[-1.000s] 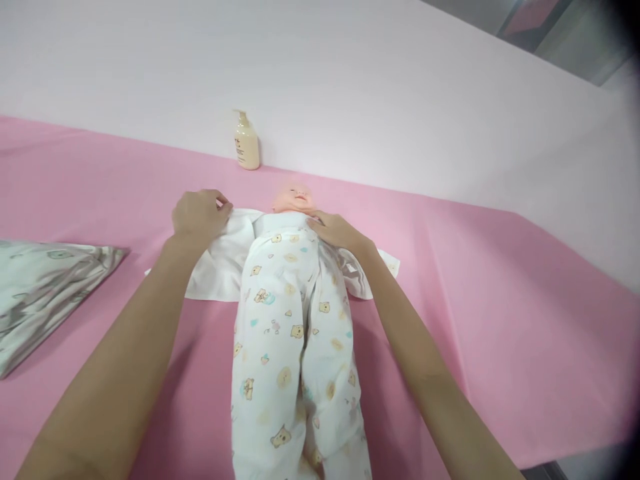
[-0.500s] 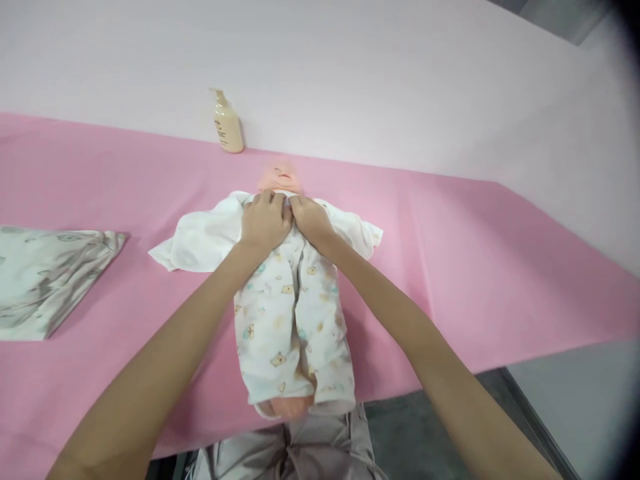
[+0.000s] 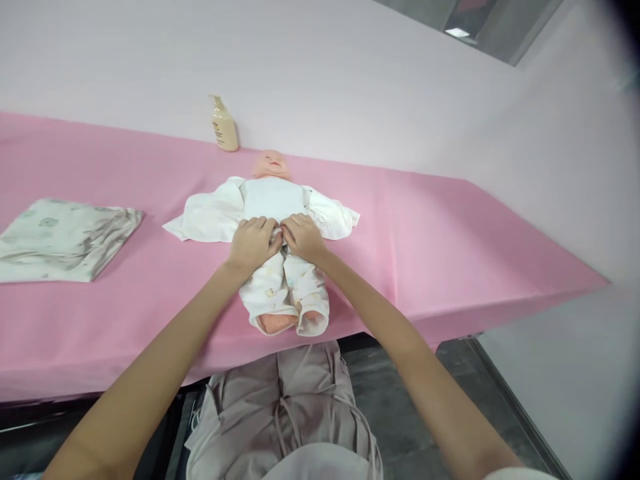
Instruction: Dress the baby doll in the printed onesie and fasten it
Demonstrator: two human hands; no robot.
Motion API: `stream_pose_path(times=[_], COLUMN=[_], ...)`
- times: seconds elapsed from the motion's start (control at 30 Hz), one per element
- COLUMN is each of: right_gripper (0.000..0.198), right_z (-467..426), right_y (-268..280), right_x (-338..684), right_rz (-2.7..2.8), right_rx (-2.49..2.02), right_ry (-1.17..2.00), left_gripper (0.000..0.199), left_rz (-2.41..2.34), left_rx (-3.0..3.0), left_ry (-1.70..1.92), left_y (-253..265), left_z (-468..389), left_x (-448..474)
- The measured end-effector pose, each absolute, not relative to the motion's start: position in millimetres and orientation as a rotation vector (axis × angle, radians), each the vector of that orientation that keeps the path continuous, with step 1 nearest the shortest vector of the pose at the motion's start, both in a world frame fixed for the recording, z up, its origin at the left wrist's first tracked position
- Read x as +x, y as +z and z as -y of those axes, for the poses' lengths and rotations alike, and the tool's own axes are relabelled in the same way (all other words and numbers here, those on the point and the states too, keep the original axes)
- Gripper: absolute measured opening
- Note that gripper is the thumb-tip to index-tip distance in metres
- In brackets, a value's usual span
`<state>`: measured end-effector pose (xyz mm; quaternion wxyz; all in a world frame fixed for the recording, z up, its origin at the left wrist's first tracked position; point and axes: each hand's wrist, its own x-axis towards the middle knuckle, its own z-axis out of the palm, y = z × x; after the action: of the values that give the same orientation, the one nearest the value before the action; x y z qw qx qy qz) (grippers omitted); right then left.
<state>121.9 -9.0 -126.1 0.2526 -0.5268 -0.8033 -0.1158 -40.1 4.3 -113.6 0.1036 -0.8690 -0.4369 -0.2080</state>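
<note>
A baby doll (image 3: 272, 163) lies on its back, head toward the wall, wearing a white long-sleeved top (image 3: 274, 196) with its sleeves spread out. White baby trousers (image 3: 270, 291) with a small animal print cover its legs, and its feet partly show at the hems. My left hand (image 3: 255, 244) is closed on the trousers' waist edge. Just beside it, my right hand (image 3: 303, 237) grips the same edge, knuckles up. Both hands rest low on the doll's belly, and the cloth between the fingers is mostly hidden.
A folded patterned cloth (image 3: 65, 240) lies to the left on the pink-covered table (image 3: 430, 247). Against the pale wall (image 3: 325, 80) stands a cream pump bottle (image 3: 225, 128). The table's front edge runs just above my lap.
Both hands have come down from the doll's chest to its waist with the trousers' upper edge, uncovering the front of the white top. The camera view has shifted too.
</note>
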Motion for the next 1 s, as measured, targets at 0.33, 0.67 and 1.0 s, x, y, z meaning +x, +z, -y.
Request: stream_pose_path(times=[0.33,0.67,1.0], right_gripper=[0.033,0.035,0.036], right_z=[27.5,106.2,113.1], right_y=[-122.3,-130.7,-135.4], right_x=[110.6,113.2,100.9], right_rz=[1.986,1.977,1.796], right_rx=[-1.631,-1.518,-1.611], right_ry=[0.000,0.106,0.134], left_gripper=[0.035,0.021,0.032], left_rz=[1.348,1.516,1.556], left_rx=[-2.610,-2.705,-2.693], left_ry=[-0.654,-0.395,-0.657], left_y=[-114.4,-105.8,-116.6], left_z=[37.7,46.6,88.4], left_x=[-52.8,-48.0,-56.0])
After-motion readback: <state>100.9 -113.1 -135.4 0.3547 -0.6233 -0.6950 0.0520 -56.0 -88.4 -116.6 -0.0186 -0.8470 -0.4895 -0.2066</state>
